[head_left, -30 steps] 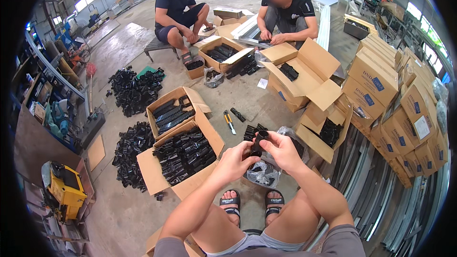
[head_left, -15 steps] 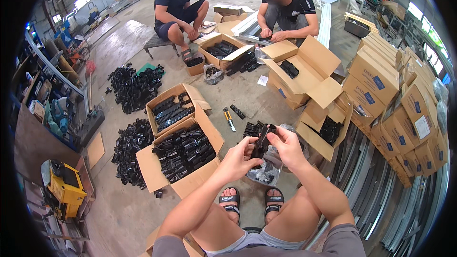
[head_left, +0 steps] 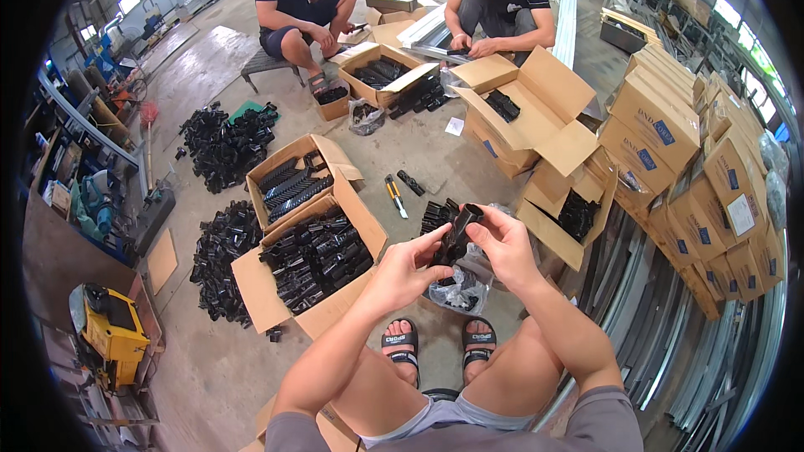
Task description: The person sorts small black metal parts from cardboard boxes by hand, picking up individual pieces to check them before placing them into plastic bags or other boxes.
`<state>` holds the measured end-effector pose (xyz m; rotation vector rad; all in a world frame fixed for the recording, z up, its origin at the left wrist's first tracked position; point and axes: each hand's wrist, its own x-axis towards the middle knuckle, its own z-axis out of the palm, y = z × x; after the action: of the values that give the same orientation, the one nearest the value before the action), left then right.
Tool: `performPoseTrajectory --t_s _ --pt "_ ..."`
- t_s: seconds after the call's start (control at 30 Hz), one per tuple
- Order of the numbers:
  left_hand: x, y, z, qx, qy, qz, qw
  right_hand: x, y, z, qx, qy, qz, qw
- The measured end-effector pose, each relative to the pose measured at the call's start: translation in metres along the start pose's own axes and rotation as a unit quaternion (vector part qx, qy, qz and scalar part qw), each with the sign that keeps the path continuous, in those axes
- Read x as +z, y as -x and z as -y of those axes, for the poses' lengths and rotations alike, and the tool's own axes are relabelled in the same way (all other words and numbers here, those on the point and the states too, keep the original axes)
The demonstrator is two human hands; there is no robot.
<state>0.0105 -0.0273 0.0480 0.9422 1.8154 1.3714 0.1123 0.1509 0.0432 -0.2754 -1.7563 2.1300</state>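
Observation:
Between my two hands is a black plastic part (head_left: 456, 234), held tilted over the floor just ahead of my feet. My left hand (head_left: 412, 266) grips its lower left side, thumb and fingers round it. At its upper right end, the fingers of my right hand (head_left: 502, 243) pinch it. Right below my hands sits a clear plastic bag (head_left: 459, 291) with small pieces in it. Several more black parts (head_left: 435, 216) lie just beyond my left fingers. Farther out, a yellow-and-black utility knife (head_left: 395, 195) rests on the floor beside a single black part (head_left: 410, 182).
To my left stands an open carton (head_left: 381, 230) full of black parts, with loose heaps (head_left: 219, 264) beside it. An open carton (head_left: 536, 234) is at my right, near stacked cartons (head_left: 662, 130) and long metal profiles (head_left: 620, 326). Two people sit or squat ahead, handling parts.
The black part has turned in my hands, so its hollow end now faces up more. The view has shifted slightly. The person at far left now holds something dark.

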Motion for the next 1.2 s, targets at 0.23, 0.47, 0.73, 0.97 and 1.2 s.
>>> performPoseTrajectory --t_s 0.23,0.47,0.73,0.97,1.2 --pt "0.001 0.001 0.001 -0.018 0.016 0.018 1.000 0.000 -0.001 0.000 0.000 0.052 -0.012 0.999" --pt "0.003 0.000 -0.003 -0.006 0.000 0.016 1.000 -0.003 -0.001 0.002 -0.002 0.066 -0.011 0.998" --pt "0.009 -0.007 0.014 0.002 0.009 0.010 1.000 -0.017 -0.007 -0.006 0.044 0.028 -0.001 0.999" --pt "0.008 -0.008 -0.004 -0.037 0.009 0.006 0.999 -0.034 -0.012 -0.012 0.010 0.060 0.058 0.996" --pt "-0.006 -0.002 -0.001 -0.045 -0.142 -0.031 0.988 -0.165 -0.032 -0.132 0.111 0.336 -0.090 0.931"
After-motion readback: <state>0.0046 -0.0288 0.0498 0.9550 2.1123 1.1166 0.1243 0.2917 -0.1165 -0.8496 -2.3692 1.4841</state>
